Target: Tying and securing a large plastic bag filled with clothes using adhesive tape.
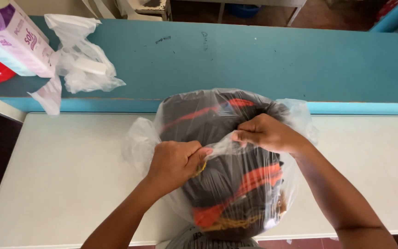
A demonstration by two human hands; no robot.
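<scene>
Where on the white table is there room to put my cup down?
White table is bare left of the clear bag, and right of it too. The middle is crowded: left hand and right hand pinch the bag. The teal counter is bare right of the crumpled bag.

Thin clear plastic bag [236,152], glossy, crinkled, catching the light in pale streaks, and it bunches into a tight film between the left hand [173,162] and the right hand [266,134]. Inside it, cloth [229,182]: dark grey, matt, soft-folded, with orange-red bands and a yellow cord trim. Under it the white desk [61,175], smooth with a dull sheen. Behind runs a teal painted counter [272,60], flat matt, faintly scuffed. On it, another crumpled translucent plastic bag [81,55] and a smooth printed cardboard box [17,39].
</scene>
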